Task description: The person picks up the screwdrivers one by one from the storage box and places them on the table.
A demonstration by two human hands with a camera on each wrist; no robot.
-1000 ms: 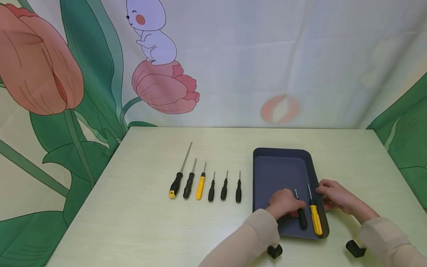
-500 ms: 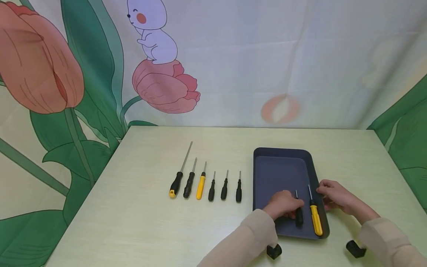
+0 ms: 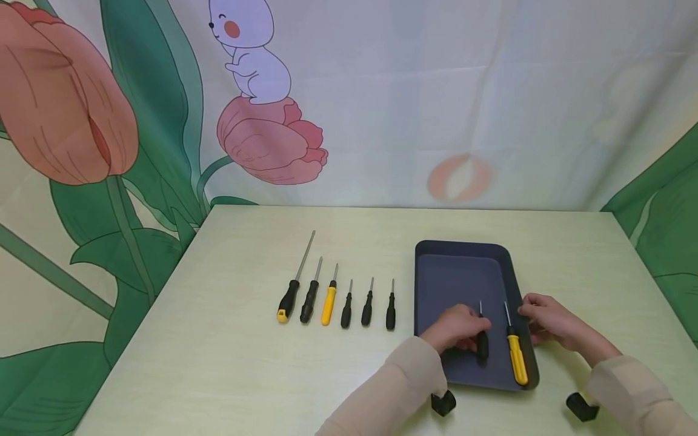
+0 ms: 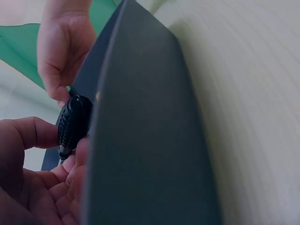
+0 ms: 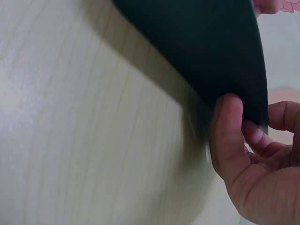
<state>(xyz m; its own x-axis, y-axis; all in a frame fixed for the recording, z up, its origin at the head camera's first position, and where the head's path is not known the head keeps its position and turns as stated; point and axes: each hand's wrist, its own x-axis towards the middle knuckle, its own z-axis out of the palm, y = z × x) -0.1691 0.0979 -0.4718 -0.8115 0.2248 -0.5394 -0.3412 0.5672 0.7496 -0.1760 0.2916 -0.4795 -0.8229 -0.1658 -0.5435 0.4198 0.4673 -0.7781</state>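
My left hand point(image 3: 455, 327) pinches a small black-handled screwdriver point(image 3: 482, 347) between thumb and fingers, over the dark tray point(image 3: 458, 278). In the left wrist view the ribbed black handle point(image 4: 75, 119) shows between the thumb and the curled fingers. A yellow-handled screwdriver point(image 3: 517, 357) lies along the tray's right side, its tip pointing to the back. My right hand point(image 3: 553, 321) grips the tray's right rim. Seen from the right wrist, its thumb and fingers stand on both sides of the tray wall point(image 5: 201, 51).
Left of the tray, several screwdrivers lie in a row on the pale table point(image 3: 218, 363): a long black-and-yellow one point(image 3: 289, 301), a black one point(image 3: 309, 301), a yellow one point(image 3: 328, 304) and small black ones point(image 3: 368, 309). A printed curtain point(image 3: 382, 121) hangs behind.
My left hand has moved left inside the tray with the black screwdriver, away from the yellow one, and the screwdriver now stands straighter. The right hand stays at the rim.
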